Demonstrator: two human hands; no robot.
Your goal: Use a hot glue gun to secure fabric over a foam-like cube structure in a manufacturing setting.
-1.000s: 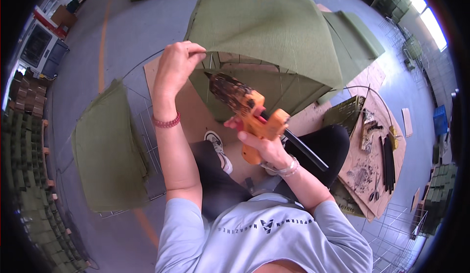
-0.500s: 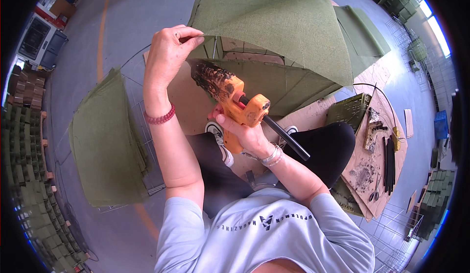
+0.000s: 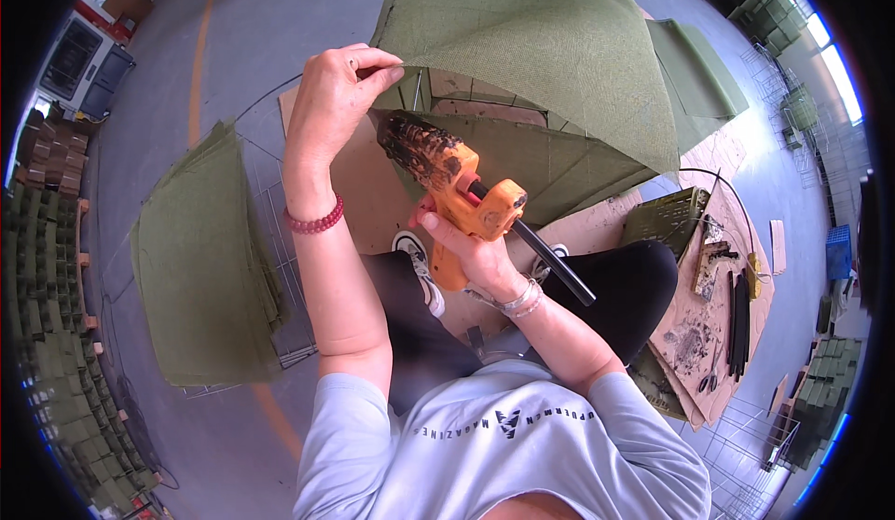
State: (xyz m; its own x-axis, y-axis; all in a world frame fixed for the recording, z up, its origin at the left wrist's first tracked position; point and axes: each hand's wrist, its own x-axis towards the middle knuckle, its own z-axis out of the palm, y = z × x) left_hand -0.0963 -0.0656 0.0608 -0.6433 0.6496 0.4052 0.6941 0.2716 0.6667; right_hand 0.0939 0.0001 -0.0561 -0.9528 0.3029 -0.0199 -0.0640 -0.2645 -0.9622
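Wearing a pale T-shirt (image 3: 368,441) and black trousers (image 3: 625,287), the person has both hands occupied. The right hand (image 3: 480,257) is wrapped around the handle of an orange glue gun (image 3: 499,205), its fingers closed in a firm grip. The gun's front end is heavily coated with dark residue; a black stick (image 3: 559,266) protrudes from its rear, slanting back toward the right knee. The nozzle points up and leftward, just below the left hand (image 3: 331,100); whether it touches anything cannot be told.

The left hand, with a red beaded bracelet (image 3: 314,221) at the wrist, pinches the near edge of a green cover (image 3: 541,44) between thumb and fingers. The cover lies beyond the gun, its edge raised above an opening where thin wire shows. Tan sheeting (image 3: 357,184) lies underneath.

To the left, a stack of green panels (image 3: 200,277) leans on a wire grid (image 3: 272,226). To the right, a stained brown board (image 3: 671,313) bears black sticks (image 3: 738,324) and scissors (image 3: 709,382), beside an olive crate (image 3: 664,220).

Farther off, a blue basket (image 3: 838,257) stands at right, and an orange line (image 3: 201,63) crosses the grey floor (image 3: 266,26).
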